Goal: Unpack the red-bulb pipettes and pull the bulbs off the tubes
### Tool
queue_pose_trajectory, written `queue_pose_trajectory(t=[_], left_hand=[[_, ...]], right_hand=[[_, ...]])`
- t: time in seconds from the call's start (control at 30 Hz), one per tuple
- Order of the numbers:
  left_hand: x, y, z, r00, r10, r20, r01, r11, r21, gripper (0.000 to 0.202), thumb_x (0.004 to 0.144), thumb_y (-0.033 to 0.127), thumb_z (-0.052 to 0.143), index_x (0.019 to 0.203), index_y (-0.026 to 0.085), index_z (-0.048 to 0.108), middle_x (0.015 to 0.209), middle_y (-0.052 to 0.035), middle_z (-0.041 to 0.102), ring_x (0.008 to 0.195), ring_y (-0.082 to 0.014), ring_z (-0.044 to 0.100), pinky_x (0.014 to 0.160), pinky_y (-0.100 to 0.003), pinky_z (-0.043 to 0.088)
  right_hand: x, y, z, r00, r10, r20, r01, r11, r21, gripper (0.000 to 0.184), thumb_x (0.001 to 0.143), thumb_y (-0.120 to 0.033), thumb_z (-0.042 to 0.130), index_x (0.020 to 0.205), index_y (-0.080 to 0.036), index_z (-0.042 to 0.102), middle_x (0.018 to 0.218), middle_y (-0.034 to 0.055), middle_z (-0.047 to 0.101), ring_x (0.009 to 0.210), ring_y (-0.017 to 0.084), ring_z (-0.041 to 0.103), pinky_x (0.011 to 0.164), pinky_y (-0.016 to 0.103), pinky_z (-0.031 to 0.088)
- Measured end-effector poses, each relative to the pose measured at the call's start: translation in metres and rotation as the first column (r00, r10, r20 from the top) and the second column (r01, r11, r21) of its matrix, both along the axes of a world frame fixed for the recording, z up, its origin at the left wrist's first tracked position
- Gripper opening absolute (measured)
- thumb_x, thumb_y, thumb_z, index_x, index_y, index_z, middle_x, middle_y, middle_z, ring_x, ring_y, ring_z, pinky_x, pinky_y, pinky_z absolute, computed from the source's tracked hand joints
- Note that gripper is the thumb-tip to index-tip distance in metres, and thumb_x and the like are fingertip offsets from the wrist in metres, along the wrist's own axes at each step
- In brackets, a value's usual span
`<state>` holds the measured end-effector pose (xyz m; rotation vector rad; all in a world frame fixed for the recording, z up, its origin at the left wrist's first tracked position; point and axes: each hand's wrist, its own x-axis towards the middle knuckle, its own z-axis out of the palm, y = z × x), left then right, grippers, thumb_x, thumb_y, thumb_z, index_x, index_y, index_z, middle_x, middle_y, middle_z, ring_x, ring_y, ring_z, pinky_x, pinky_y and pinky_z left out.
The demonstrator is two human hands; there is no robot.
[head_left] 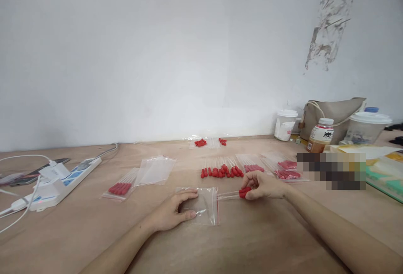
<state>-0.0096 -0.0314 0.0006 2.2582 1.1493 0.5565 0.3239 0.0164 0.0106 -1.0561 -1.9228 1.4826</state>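
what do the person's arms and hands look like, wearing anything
Both are bare. The left hand and right hand wear no gloves. The left forearm and right forearm are uncovered as far as the picture reaches, with no sleeve in view. No watch, bracelet or strap shows at either wrist. Rings are too small to tell.

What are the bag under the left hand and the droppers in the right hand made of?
The bag: thin clear plastic film, glossy, with the table showing through and a red zip strip at its mouth. The droppers: clear stems, glass or hard plastic, I cannot tell which; their red bulbs look like matte rubber.
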Motion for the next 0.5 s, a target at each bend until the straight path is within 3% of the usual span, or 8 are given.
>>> queue_pose_trajectory(t=[0.1, 0.17, 0.23, 0.33, 0.37, 0.43, 0.5], left_hand=[[-0.002, 0.003, 0.001, 0.999, 0.003, 0.041, -0.001, 0.998, -0.064, 0.047, 0.073, 0.043, 0.059, 0.116, 0.027, 0.052, 0.130, -0.0036, 0.043, 0.120, -0.0218, 0.038, 0.102, -0.036, 0.027], [-0.002, 0.006, 0.004, 0.993, 0.055, 0.107, -0.042, 0.992, -0.121, 0.042, 0.073, 0.044, 0.058, 0.111, 0.025, 0.056, 0.126, -0.0044, 0.048, 0.116, -0.0219, 0.042, 0.100, -0.036, 0.030], [0.000, 0.009, 0.009, 0.965, 0.174, 0.195, -0.143, 0.976, -0.163, 0.040, 0.073, 0.046, 0.057, 0.104, 0.021, 0.059, 0.116, -0.0062, 0.056, 0.108, -0.0225, 0.049, 0.094, -0.035, 0.035], [0.013, 0.009, 0.020, 0.891, 0.347, 0.293, -0.278, 0.927, -0.253, 0.040, 0.070, 0.048, 0.059, 0.092, 0.015, 0.064, 0.096, -0.0080, 0.064, 0.091, -0.0226, 0.057, 0.083, -0.033, 0.042], [0.021, 0.008, 0.024, 0.872, 0.371, 0.319, -0.269, 0.908, -0.320, 0.039, 0.069, 0.048, 0.060, 0.087, 0.014, 0.065, 0.091, -0.0080, 0.065, 0.087, -0.0220, 0.058, 0.081, -0.033, 0.042], [0.041, 0.006, 0.031, 0.833, 0.379, 0.403, -0.146, 0.853, -0.501, 0.035, 0.067, 0.044, 0.064, 0.084, 0.013, 0.066, 0.088, -0.0076, 0.066, 0.085, -0.0201, 0.059, 0.081, -0.031, 0.043], [0.065, 0.006, 0.034, 0.723, 0.454, 0.521, 0.017, 0.742, -0.671, 0.029, 0.068, 0.036, 0.067, 0.086, 0.014, 0.063, 0.090, -0.0076, 0.065, 0.088, -0.0180, 0.059, 0.084, -0.030, 0.043]], right_hand=[[0.015, 0.006, 0.006, 0.993, -0.086, -0.080, 0.070, 0.979, -0.190, 0.019, 0.055, -0.019, 0.071, 0.069, -0.013, 0.060, 0.065, -0.0001, 0.063, 0.055, 0.007, 0.053, 0.051, 0.016, 0.039], [0.023, 0.009, 0.007, 0.978, -0.160, -0.130, 0.108, 0.934, -0.341, 0.015, 0.055, -0.017, 0.070, 0.067, -0.014, 0.060, 0.062, -0.0009, 0.063, 0.053, 0.006, 0.054, 0.050, 0.016, 0.041], [0.027, 0.011, 0.009, 0.960, -0.219, -0.173, 0.119, 0.881, -0.457, 0.014, 0.057, -0.017, 0.070, 0.066, -0.014, 0.060, 0.061, -0.0011, 0.062, 0.051, 0.006, 0.053, 0.049, 0.016, 0.042], [0.016, 0.009, 0.012, 0.902, -0.340, -0.267, 0.160, 0.837, -0.524, 0.010, 0.061, -0.016, 0.067, 0.066, -0.013, 0.059, 0.062, 0.0000, 0.063, 0.047, 0.004, 0.052, 0.047, 0.015, 0.041], [0.008, 0.006, 0.013, 0.868, -0.393, -0.303, 0.188, 0.825, -0.533, 0.009, 0.062, -0.015, 0.066, 0.066, -0.013, 0.059, 0.062, 0.0003, 0.063, 0.047, 0.004, 0.051, 0.046, 0.015, 0.041], [-0.014, 0.000, 0.012, 0.804, -0.491, -0.334, 0.252, 0.791, -0.557, 0.007, 0.064, -0.015, 0.064, 0.068, -0.013, 0.059, 0.063, 0.0007, 0.063, 0.046, 0.004, 0.051, 0.045, 0.015, 0.041], [-0.038, -0.009, 0.007, 0.727, -0.559, -0.400, 0.321, 0.791, -0.521, 0.009, 0.063, -0.017, 0.066, 0.066, -0.014, 0.058, 0.061, -0.0003, 0.061, 0.047, 0.004, 0.050, 0.044, 0.015, 0.039]])
